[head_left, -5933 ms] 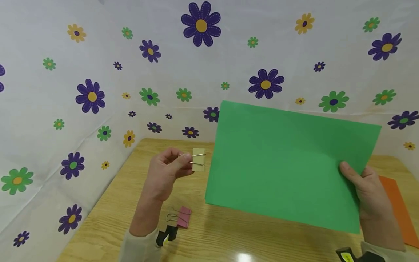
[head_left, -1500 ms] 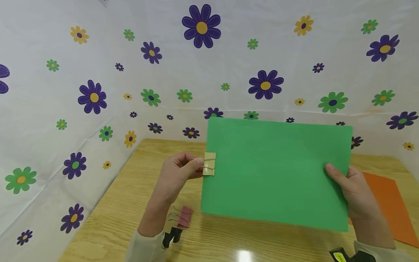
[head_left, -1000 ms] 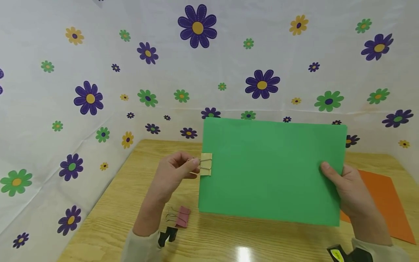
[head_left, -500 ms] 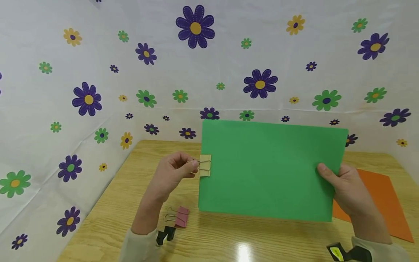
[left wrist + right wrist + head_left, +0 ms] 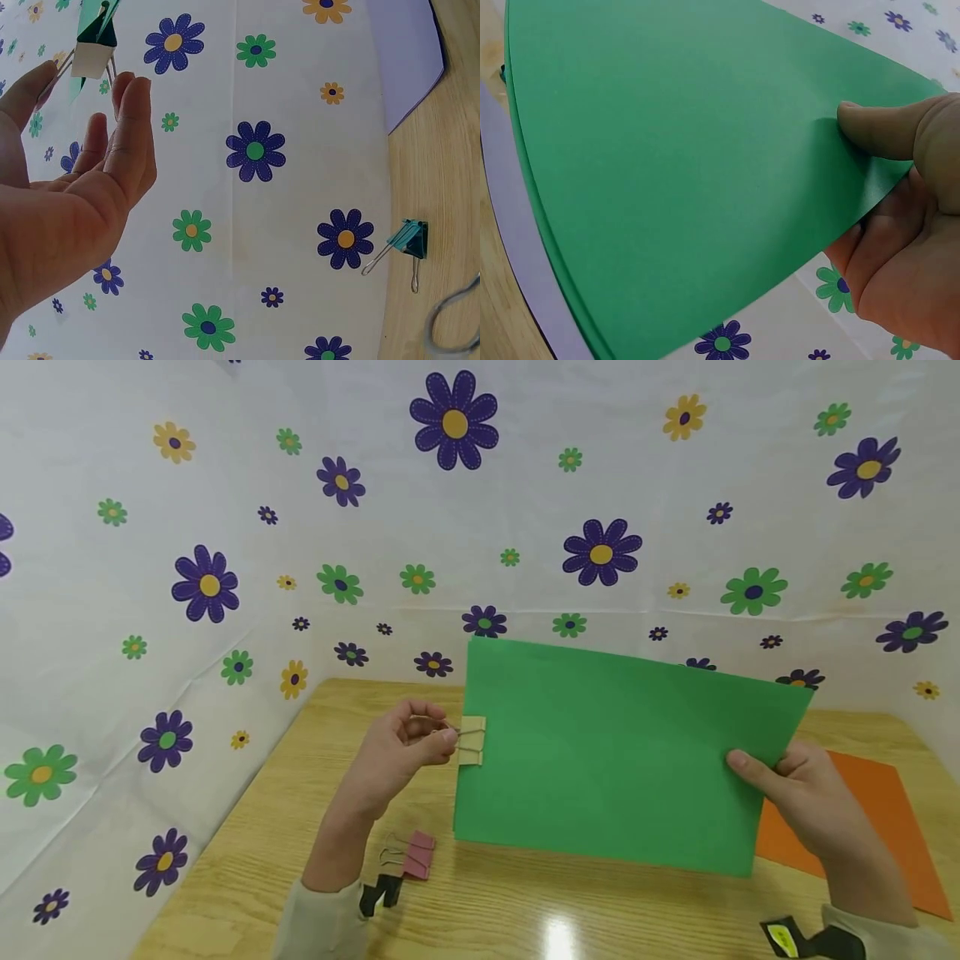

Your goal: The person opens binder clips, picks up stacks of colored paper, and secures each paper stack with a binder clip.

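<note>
Two or more green paper sheets (image 5: 600, 760), lightly bowed, are held up over the table. My right hand (image 5: 810, 793) grips their right edge, thumb in front and fingers behind. On their left edge sits a yellow binder clip (image 5: 472, 741), its wire handles pointing left. My left hand (image 5: 401, 747) has thumb and index finger on either side of those handles. In the left wrist view the handles splay apart between thumb and index fingertip, and the remaining fingers are loosely bent. A pink binder clip (image 5: 420, 855) lies on the table beneath my left forearm.
An orange sheet (image 5: 870, 827) lies on the wooden table (image 5: 600, 910) by my right forearm. The left wrist view shows a lavender sheet (image 5: 411, 52) and a teal binder clip (image 5: 412, 238) on the table. A white flower-printed cloth (image 5: 525, 485) encloses the back and left.
The yellow binder clip, earlier apart from the green sheets, now sits on their left edge. Lately my left thumb and index finger have spread slightly, and the sheets' right end has tilted down.
</note>
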The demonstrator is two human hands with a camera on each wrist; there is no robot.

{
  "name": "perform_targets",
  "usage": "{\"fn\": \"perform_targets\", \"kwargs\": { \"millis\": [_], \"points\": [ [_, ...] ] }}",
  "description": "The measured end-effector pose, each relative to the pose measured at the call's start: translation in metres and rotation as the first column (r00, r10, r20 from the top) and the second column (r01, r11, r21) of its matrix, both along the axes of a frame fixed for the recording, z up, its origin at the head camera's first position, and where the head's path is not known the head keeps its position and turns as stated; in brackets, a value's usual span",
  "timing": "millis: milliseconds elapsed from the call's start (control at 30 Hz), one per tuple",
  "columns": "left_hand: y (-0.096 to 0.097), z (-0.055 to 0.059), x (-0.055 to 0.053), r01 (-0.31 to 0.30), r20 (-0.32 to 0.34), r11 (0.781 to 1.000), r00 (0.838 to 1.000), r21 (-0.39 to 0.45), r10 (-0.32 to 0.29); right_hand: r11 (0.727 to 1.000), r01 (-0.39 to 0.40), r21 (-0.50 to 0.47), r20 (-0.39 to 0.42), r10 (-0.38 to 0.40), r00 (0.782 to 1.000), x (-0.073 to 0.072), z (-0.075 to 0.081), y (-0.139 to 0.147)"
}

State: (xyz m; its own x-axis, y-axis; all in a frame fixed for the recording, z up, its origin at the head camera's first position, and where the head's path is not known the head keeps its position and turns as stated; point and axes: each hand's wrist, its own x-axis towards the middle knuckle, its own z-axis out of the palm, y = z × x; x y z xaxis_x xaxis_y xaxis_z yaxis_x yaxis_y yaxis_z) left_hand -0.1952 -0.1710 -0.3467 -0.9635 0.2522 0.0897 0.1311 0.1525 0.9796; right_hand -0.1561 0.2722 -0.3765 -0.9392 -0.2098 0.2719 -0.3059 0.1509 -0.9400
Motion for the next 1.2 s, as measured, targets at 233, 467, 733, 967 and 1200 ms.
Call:
{"fn": "perform_targets", "kwargs": {
  "millis": [233,467,733,967,1200],
  "points": [
    [-0.0009,-0.0005,-0.0021,0.04,0.003,0.999,0.999,-0.025,-0.04,0.999,0.006,0.041,-0.019,-0.005,1.0,0.0006,0.0006,0.0015],
    [-0.0027,-0.0024,-0.0021,0.054,-0.003,0.998,0.999,-0.04,-0.054,0.998,-0.006,0.067,-0.015,0.007,1.0,0.0012,0.0031,0.0015],
    [-0.0032,-0.0022,-0.0009,0.066,-0.019,0.996,0.998,-0.055,-0.067,0.994,0.01,0.106,-0.001,-0.01,1.0,0.0007,0.0027,0.0021],
    [-0.0019,-0.0018,-0.0006,0.066,-0.027,0.994,0.997,-0.086,-0.069,0.992,0.001,0.127,0.011,-0.003,1.0,0.001,0.0028,0.002],
    [-0.0004,-0.002,-0.0001,0.063,-0.029,0.989,0.997,-0.133,-0.067,0.985,-0.001,0.17,0.021,-0.002,1.0,0.0016,0.002,0.0022]
  ]
}}
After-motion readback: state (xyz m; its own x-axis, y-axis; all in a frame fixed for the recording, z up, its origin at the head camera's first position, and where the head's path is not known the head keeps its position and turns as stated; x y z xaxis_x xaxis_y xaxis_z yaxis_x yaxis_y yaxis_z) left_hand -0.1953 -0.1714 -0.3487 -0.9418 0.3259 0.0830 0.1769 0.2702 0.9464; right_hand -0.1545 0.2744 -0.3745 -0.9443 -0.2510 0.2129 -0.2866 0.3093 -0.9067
